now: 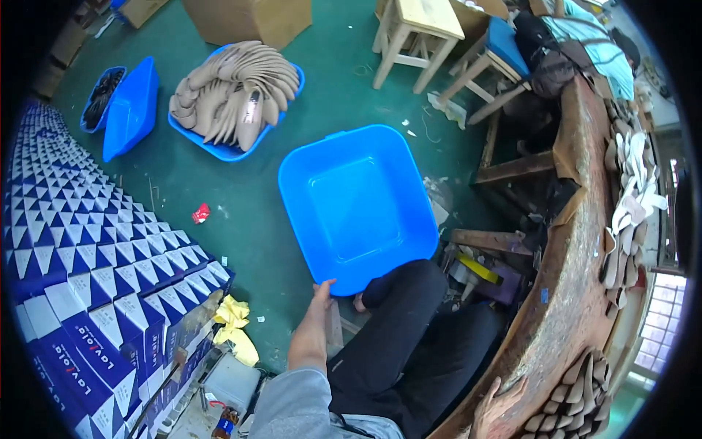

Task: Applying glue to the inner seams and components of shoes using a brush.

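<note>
My left hand [319, 295] grips the near rim of an empty square blue plastic basin [358, 205], which stands tilted on the green floor in front of my dark-trousered knee [409, 322]. My right hand [499, 404] rests with fingers apart on the edge of the brown curved workbench [570, 293] at the lower right. It lies beside a stack of beige insoles [578, 395] and holds nothing.
A second blue basin [219, 150] heaped with beige insoles [234, 95] sits at the far left, with an upturned blue tub [131, 106] beyond it. Stacked blue-and-white boxes [88, 256] fill the left. Wooden stools [417, 36], a cardboard box [248, 18] and a yellow cloth [234, 322] stand around.
</note>
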A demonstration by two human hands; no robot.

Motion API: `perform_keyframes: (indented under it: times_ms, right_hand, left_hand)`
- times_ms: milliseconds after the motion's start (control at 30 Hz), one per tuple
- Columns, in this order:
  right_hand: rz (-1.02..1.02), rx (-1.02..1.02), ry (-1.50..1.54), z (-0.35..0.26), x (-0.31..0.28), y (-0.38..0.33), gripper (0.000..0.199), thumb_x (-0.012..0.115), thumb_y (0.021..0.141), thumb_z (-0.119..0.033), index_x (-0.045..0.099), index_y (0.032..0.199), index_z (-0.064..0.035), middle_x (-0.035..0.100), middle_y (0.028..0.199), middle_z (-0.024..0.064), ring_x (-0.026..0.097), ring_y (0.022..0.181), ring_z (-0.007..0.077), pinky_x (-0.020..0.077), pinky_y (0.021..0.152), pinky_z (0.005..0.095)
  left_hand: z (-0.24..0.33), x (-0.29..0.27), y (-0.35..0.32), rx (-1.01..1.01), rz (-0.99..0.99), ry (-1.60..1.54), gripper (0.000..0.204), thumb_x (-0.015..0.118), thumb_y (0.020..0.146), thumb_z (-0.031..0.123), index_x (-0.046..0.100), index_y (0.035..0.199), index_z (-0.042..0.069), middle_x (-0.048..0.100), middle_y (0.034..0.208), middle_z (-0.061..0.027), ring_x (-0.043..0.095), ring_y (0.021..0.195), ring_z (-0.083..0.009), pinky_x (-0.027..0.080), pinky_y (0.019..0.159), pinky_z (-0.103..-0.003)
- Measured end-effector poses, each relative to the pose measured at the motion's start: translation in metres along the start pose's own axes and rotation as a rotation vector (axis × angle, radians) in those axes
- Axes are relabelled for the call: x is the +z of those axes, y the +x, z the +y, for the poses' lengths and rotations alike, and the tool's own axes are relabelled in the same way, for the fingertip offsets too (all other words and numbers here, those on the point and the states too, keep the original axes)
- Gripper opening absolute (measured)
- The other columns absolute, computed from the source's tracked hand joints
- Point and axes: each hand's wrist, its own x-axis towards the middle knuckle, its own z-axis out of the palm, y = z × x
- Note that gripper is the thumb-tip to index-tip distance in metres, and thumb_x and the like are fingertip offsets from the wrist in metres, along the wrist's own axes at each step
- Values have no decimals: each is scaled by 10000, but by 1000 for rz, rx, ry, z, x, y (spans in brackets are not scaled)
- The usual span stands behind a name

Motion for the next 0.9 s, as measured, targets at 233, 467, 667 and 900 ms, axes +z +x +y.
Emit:
perform_keyframes:
  times_ms: [233, 467, 667, 900]
  right_hand:
    - [171, -162, -73, -8, 2, 5, 881, 700, 1045, -610, 486, 1581, 56, 501, 1560, 330, 572, 1338, 523, 538, 1043, 602]
    - [387, -299, 21, -31, -1, 9, 936, 605, 1057, -702, 491, 1536, 95, 513, 1481, 335, 604, 1246, 498, 559, 983, 619]
    - [-596, 172, 1513, -207, -4, 45, 802, 761, 1066, -346, 388, 1667, 32, 592, 1552, 222, 598, 1411, 362, 620, 1026, 475]
    - [-857, 184, 1796, -377, -24, 97, 543, 730, 861, -88, 592, 1386, -67, 691, 1180, 84, 740, 1020, 251, 649, 694, 384]
  left_hand:
    - [62, -5, -42, 140, 40, 66, 491, 784, 949, 194, 601, 1400, 128, 755, 1071, -117, 722, 824, -244, 623, 667, -419]
    - [164, 64, -185, 384, -207, 122, 503, 724, 800, 25, 599, 1259, 187, 635, 991, -47, 646, 828, -208, 550, 634, -386]
    - [180, 18, -307, 368, -472, -6, 243, 704, 857, 53, 672, 1082, 141, 647, 907, -5, 640, 738, -154, 527, 546, -317]
    - [208, -54, -441, 611, -430, -176, 306, 707, 832, 61, 666, 1131, 115, 659, 946, -46, 665, 812, -195, 495, 587, -361]
